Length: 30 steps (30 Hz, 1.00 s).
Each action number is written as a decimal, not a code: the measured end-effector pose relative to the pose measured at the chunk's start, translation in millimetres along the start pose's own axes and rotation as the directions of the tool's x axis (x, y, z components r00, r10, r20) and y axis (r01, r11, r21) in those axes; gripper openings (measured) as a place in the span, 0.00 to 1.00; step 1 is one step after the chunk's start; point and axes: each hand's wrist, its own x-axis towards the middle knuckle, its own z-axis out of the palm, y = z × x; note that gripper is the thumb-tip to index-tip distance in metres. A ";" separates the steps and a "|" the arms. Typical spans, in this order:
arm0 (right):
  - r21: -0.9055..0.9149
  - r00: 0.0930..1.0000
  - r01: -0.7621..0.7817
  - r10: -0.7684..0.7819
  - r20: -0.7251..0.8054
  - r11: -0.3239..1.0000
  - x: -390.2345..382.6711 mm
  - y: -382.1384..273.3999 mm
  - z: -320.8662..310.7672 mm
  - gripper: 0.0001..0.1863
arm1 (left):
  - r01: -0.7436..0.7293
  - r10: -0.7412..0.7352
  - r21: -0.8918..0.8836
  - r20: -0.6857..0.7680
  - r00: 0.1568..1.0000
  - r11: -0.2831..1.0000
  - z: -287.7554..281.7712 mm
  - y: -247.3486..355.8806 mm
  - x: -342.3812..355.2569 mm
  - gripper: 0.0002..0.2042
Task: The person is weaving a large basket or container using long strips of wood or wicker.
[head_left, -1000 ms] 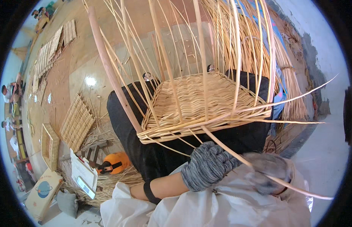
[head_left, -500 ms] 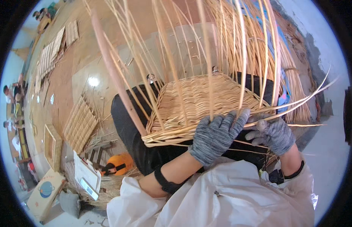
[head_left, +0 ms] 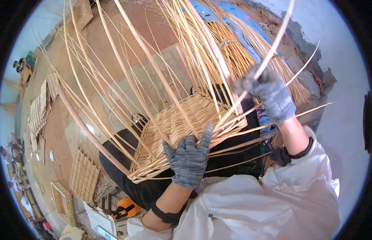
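Note:
A partly woven wicker basket [head_left: 202, 106] rests tilted across my lap, with tall pale rods [head_left: 156, 86] standing up from its edges. My left hand [head_left: 188, 162], in a grey knitted glove, grips the near rim with its fingers over the weave. Raised above the right corner, my right hand [head_left: 270, 94] wears a matching glove and is blurred by motion. Its fingers are closed round a thick upright willow rod [head_left: 276, 44] that rises from the near rim. Several loose rod ends [head_left: 310, 110] stick out to the right below that hand.
Bundled rods [head_left: 234, 44] lie on blue cloth [head_left: 250, 22] beyond the basket. At left are a woven panel [head_left: 85, 176], a shallow rectangular frame [head_left: 62, 202], an orange and black tool [head_left: 128, 208] and white papers [head_left: 98, 219]. People [head_left: 12, 152] sit at the far left.
My right hand has risen from the near rim and closed round an upright rod. The left hand stays at the rim, its fingers more spread. The whole view has shifted.

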 end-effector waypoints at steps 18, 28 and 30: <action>0.309 0.982 0.054 -0.106 0.154 0.950 -15.3 -38.9 8.1 0.21 | 0.197 -0.239 0.141 0.426 0.873 0.970 -27.6 22.1 24.4 0.28; 0.393 0.957 -0.103 0.199 -0.213 0.914 -72.9 65.6 -62.0 0.13 | -0.048 0.024 -0.118 -0.192 0.981 0.992 -59.9 34.9 8.9 0.31; 0.415 0.960 -0.151 0.233 -0.155 0.897 -72.4 50.2 -55.5 0.12 | 0.036 -0.266 -0.776 -0.172 0.948 0.630 -53.0 39.1 21.3 0.28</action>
